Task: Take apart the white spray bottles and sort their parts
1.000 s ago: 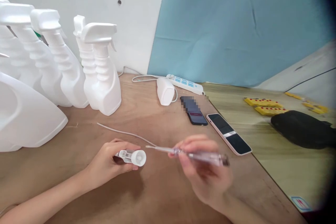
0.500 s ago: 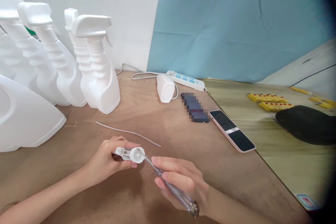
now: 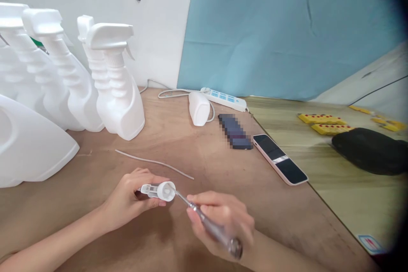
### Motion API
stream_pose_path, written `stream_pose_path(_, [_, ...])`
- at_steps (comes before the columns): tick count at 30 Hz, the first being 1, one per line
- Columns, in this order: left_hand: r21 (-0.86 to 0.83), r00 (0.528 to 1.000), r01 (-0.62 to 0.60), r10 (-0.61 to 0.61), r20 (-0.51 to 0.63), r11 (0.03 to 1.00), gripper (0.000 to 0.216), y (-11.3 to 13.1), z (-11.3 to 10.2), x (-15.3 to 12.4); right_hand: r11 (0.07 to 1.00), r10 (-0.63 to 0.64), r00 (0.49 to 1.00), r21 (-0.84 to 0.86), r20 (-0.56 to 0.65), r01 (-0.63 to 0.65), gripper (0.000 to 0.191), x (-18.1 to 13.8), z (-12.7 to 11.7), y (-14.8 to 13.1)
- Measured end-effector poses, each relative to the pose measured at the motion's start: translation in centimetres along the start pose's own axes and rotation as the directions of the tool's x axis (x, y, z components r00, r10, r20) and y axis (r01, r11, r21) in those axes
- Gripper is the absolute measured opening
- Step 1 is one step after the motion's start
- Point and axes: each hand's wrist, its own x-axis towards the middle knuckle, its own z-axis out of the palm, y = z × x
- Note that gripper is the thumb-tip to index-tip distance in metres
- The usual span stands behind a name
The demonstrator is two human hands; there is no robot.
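My left hand (image 3: pixel 129 197) is closed round a small white spray-nozzle head (image 3: pixel 159 190), held just above the brown table (image 3: pixel 204 165) with its round open end facing right. My right hand (image 3: pixel 223 221) grips a clear-handled screwdriver (image 3: pixel 212 228). Its thin metal tip points up and left into the round opening of the nozzle head. A thin white dip tube (image 3: pixel 153 162) lies loose on the table just behind both hands.
Several white trigger spray bottles (image 3: pixel 117 89) stand at the back left, with a large white bottle (image 3: pixel 28 144) lying at the left edge. A white adapter (image 3: pixel 198 109), power strip (image 3: pixel 223 98), two phones (image 3: pixel 280 165), yellow blocks (image 3: pixel 321 119) and a black object (image 3: pixel 372 151) lie to the right.
A second ago the screwdriver was held nearly level, its tip short of the nozzle head. My right hand then dropped and turned it, and the tip now sits in the nozzle's opening.
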Motion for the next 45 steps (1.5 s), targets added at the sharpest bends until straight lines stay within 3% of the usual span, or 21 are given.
stream_pose_path(3, [0.012,1.0,0.019,-0.02,0.007,1.0,0.023,0.2,0.0,0.0,0.996,-0.075,0.992,-0.055,-0.101,0.07,0.021,-0.5,0.7,-0.6])
stream_pose_path(5, [0.045,0.999,0.041,-0.041,-0.004,0.998,0.022,0.3,0.0,0.0,0.997,-0.029,0.999,-0.068,-0.046,0.026,0.021,-0.3,0.5,-0.6])
stream_pose_path(7, [0.073,0.999,0.048,-0.048,-0.009,0.996,0.024,0.3,0.0,0.0,0.994,0.109,0.993,-0.022,0.051,-0.108,0.02,0.1,-0.1,-0.1])
stream_pose_path(9, [0.08,0.999,0.044,-0.044,-0.002,0.996,0.026,0.3,0.0,0.0,0.94,0.321,0.937,0.077,0.138,-0.333,0.02,0.5,-0.7,0.6])
stream_pose_path(11, [0.076,0.999,0.045,-0.045,0.008,0.996,0.027,0.3,0.0,0.0,0.884,0.406,0.896,0.173,0.181,-0.435,0.019,0.6,-0.9,1.0])
stream_pose_path(12, [0.074,0.999,0.05,-0.05,0.008,0.996,0.026,0.3,0.0,0.0,0.894,0.383,0.907,0.179,0.173,-0.412,0.02,0.5,-0.9,1.1])
stream_pose_path(14, [0.066,0.998,0.062,-0.062,0.01,0.996,0.026,0.3,0.0,0.1,0.96,0.226,0.965,0.136,0.137,-0.244,0.024,0.2,-0.7,0.9])
stream_pose_path(16, [0.052,0.998,0.063,-0.064,0.012,0.997,0.025,0.3,0.0,0.1,0.992,0.098,0.988,0.073,0.121,-0.107,0.027,-0.1,-0.6,0.7])
stream_pose_path(18, [0.03,0.999,0.042,-0.042,0.021,0.999,0.024,0.3,-0.1,0.0,0.978,0.173,0.973,0.092,0.151,-0.188,0.025,0.2,-0.7,0.6])
stream_pose_path(19, [0.019,0.999,0.027,-0.028,0.03,0.999,0.024,0.3,-0.1,0.0,0.944,0.275,0.944,0.137,0.18,-0.301,0.023,0.5,-0.9,0.7])
stream_pose_path(21, [0.006,0.999,0.014,-0.014,0.044,1.0,0.024,0.4,-0.2,0.0,0.796,0.485,0.829,0.251,0.28,-0.551,0.019,1.2,-1.2,1.1])
stream_pose_path(24, [0.005,0.997,0.046,-0.047,0.055,0.999,0.024,0.4,-0.3,0.1,0.57,0.619,0.687,0.384,0.38,-0.726,0.02,2.2,-1.4,1.8])
stream_pose_path(29, [-0.025,0.995,0.062,-0.06,0.074,0.998,0.022,0.4,-0.4,0.2,0.404,0.707,0.606,0.495,0.365,-0.769,0.028,2.8,-1.0,2.1])
stream_pose_path(37, [-0.072,0.995,0.051,-0.044,0.092,0.996,0.021,0.4,-0.4,0.3,0.295,0.716,0.554,0.536,0.424,-0.791,0.028,2.4,-0.6,2.6])
stream_pose_path(45, [-0.08,0.979,0.123,-0.107,0.173,0.989,0.026,0.2,-0.3,0.2,0.066,0.731,0.391,0.513,0.559,-0.856,0.031,2.5,-0.4,3.3])
